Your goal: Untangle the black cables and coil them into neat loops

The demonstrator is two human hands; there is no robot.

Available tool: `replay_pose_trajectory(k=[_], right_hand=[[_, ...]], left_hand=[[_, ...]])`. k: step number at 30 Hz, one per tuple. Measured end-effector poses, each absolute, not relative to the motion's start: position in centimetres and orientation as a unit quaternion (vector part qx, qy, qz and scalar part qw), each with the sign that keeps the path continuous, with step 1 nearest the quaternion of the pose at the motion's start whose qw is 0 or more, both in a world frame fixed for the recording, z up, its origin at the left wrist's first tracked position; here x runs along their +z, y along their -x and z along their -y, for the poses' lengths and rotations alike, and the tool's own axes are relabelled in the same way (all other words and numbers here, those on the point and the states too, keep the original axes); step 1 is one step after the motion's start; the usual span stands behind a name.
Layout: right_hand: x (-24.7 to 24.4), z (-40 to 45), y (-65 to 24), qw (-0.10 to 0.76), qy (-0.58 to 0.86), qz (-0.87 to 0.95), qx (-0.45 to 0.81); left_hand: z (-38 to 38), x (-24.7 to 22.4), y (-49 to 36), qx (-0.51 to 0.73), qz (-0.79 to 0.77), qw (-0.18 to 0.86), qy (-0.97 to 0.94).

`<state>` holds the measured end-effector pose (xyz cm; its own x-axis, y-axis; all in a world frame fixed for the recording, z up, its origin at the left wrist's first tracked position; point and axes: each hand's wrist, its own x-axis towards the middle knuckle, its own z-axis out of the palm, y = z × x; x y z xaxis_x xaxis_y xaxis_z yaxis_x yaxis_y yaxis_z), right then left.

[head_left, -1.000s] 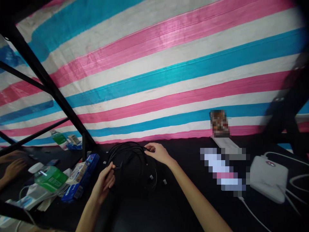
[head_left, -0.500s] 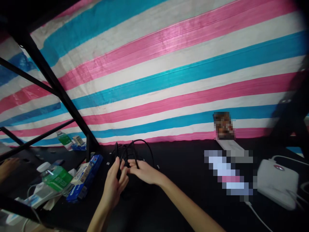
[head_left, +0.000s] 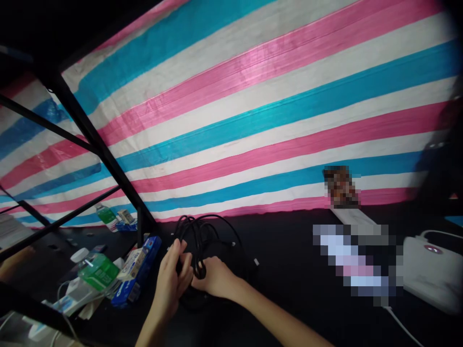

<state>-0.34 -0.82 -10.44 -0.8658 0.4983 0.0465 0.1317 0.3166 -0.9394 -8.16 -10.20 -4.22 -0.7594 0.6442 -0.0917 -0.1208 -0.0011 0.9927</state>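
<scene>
Black table (head_left: 289,270) before striped sheeting (head_left: 253,120)

Pink, blue & white striped backdrop (head_left: 253,115)

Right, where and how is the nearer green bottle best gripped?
I'd take the bottle by its upper body, just below the white cap, coming from above on the cap side: it leans that way, and the blue box and cream box crowd its other side.
</scene>
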Motion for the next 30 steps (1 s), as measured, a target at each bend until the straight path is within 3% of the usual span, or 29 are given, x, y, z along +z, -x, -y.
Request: replay_pose_trajectory(k=[4,8,18,24,27,30], right_hand=[[-7.9,0.4,-1.6,0.182,0.204,0.861,0.428],[-6.0,-0.4,-2.7,0.219,0.193,0.896,0.334],[-5.2,-3.9,-3.7,0.345,0.107,0.716,0.598],[-3.4,-6.6,-6.9,0.373,0.130,0.588,0.706],[-2.4,-7.2,-8.7,0.363,0.126,0.626,0.679],[-2.1,-7.6,-9.3,0.434,0.154,0.706,0.538]], left_hand=[[9.3,-3.4,8.6,0.707,-0.636,0.217,-0.220],[8.1,-3.6,9.4,0.704,-0.599,0.223,-0.311],[7.5,-4.1,12.3,0.698,-0.605,0.296,-0.243],[8.9,-5.2,15.4,0.716,-0.615,0.220,-0.247],[9.5,-5.9,16.7,0.713,-0.627,0.199,-0.244],[9.8,-6.2,17.0,0.709,-0.643,0.162,-0.240]])
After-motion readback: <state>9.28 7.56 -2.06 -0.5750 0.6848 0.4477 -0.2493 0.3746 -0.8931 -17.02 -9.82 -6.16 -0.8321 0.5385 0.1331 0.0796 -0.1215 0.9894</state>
